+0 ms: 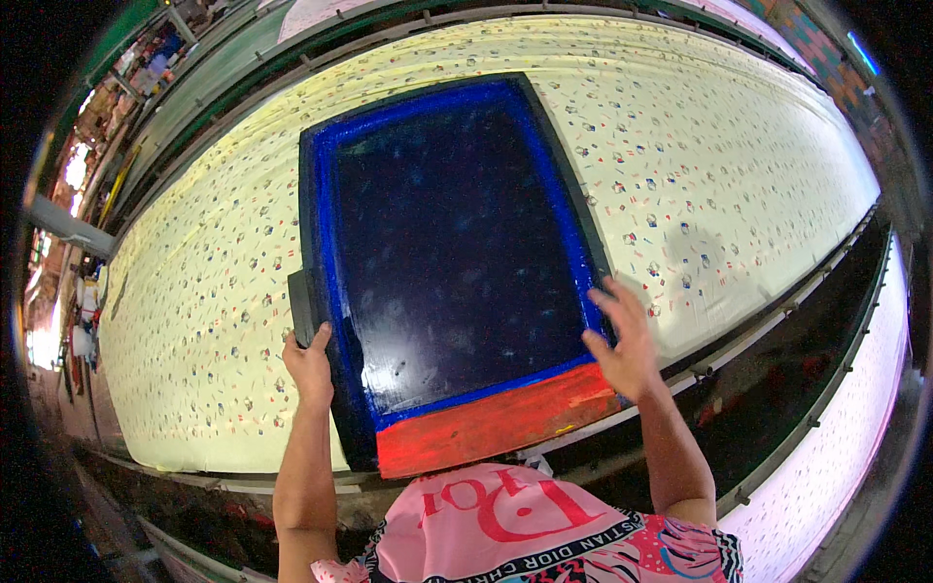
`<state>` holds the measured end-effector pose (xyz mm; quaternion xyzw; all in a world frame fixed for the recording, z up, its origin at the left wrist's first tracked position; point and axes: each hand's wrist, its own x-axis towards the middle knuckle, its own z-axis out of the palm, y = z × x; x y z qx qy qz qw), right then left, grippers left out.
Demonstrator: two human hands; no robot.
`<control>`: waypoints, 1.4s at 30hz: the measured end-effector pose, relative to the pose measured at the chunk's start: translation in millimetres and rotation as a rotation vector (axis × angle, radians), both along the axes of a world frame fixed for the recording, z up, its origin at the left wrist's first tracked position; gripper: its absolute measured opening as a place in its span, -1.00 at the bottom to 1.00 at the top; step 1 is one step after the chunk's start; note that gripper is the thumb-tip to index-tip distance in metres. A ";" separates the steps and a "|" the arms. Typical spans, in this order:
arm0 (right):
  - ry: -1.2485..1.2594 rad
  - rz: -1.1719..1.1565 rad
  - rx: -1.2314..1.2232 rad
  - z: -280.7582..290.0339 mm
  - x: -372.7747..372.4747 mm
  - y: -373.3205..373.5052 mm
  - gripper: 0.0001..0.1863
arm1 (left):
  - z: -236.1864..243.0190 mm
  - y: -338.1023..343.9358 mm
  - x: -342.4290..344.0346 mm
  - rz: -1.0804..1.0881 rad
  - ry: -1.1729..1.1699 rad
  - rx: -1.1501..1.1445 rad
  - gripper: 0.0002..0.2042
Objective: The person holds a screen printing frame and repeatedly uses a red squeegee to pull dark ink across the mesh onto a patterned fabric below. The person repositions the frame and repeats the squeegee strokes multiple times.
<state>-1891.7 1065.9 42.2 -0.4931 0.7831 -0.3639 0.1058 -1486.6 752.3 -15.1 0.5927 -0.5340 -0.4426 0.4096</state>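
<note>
A screen printing frame (457, 253) lies on patterned pale fabric (194, 321). Its mesh is dark with a blue border, its outer rim is black, and a red strip (496, 418) runs along the near end. A small black block (303, 301) juts from the frame's left side. Just below that block, my left hand (309, 367) grips the frame's left edge, thumb on top; its other fingers are partly hidden. Over the right edge, my right hand (624, 340) has its fingers spread and holds nothing; whether its fingertips touch the rim I cannot tell.
Beyond the fabric-covered table, a dark rail (282, 66) runs along the far side. Another rail (719, 360) edges the table at the near right. Another table with pale fabric (816, 476) stands at the lower right. A grey beam (68, 225) reaches in at the left.
</note>
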 end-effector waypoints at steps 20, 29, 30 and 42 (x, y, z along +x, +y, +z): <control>0.439 0.653 0.347 25.5 157.9 -19.5 -0.33 | -5.8 -113.0 5.3 -0.310 -0.371 -0.238 -0.36; 0.348 0.605 0.391 44.8 165.9 -27.2 -0.46 | -13.4 -112.0 -3.2 -0.296 -0.265 -0.242 -0.48; 0.353 0.602 0.384 39.7 168.6 -21.3 -0.45 | -13.3 -110.2 -3.3 -0.297 -0.254 -0.249 -0.48; 0.516 0.499 0.396 7.7 194.4 -5.8 -0.52 | -10.2 -102.7 -4.9 -0.258 -0.193 -0.250 -0.47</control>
